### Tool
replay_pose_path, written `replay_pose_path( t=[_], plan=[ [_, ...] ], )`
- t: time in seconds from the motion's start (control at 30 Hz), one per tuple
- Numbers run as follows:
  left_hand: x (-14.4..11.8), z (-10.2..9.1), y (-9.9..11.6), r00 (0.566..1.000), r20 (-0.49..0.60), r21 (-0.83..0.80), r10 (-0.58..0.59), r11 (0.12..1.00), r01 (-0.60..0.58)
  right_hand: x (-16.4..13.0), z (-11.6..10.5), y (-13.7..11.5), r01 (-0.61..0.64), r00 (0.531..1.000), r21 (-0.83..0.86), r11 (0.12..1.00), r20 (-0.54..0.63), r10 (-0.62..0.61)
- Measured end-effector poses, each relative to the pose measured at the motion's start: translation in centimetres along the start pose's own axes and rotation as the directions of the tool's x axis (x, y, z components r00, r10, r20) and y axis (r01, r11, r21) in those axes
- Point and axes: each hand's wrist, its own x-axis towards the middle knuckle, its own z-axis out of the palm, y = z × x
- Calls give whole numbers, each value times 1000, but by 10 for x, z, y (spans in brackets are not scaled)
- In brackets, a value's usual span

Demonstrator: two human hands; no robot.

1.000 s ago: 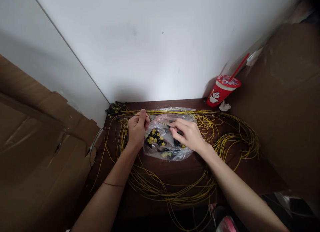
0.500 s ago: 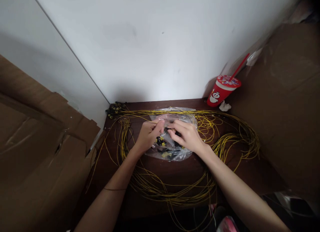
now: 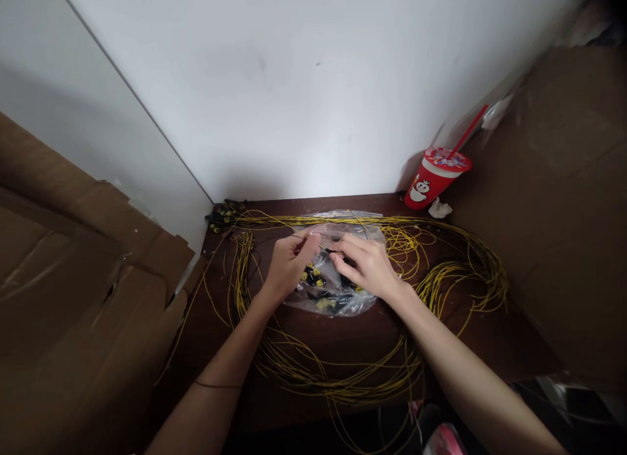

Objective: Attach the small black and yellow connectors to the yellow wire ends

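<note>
My left hand (image 3: 291, 262) pinches a thin wire between thumb and forefinger, above a clear plastic bag (image 3: 360, 305). Close by on the right, my right hand (image 3: 365, 262) is closed on a small black connector (image 3: 328, 251), whose far part its fingers hide. The wire's end reaches to the connector; whether it sits inside I cannot tell. In the bag below lie several black and yellow connectors (image 3: 313, 275). A dark wire crosses my left forearm. Long yellow and black wires (image 3: 337, 386) curve around both arms on the brown table.
A red cup (image 3: 431, 181) with a straw stands at the back right, a crumpled tissue (image 3: 439, 209) beside it. Connectors on wire ends (image 3: 223, 215) are heaped at the back left corner. Cardboard (image 3: 73, 298) borders the left, a brown panel (image 3: 548, 200) the right, a white wall (image 3: 313, 102) the back.
My hands stay almost in place; a slight gap between the left fingertips and the connector now shows more wire. The dark wire over my left forearm has slid a little toward me.
</note>
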Motion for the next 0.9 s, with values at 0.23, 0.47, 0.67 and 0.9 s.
replay_pose_path(
  t=[0.23,0.47,0.67,0.9],
  plan=[
    [-2,3,1,999,-42,11,13,1000,-12,1,0,-5,-6,1000,32,999,5,6],
    [9,-7,-1,921,-283,-450,-266,885,118,1,-2,-1,-46,997,6,999,-61,47],
    [3,-5,1,978,-200,-205,-64,978,22,-1,-1,1,-73,994,2,997,-87,73],
    [-3,-1,4,984,129,-191,126,976,-100,-1,1,1,-18,996,29,999,-81,21]
  ],
)
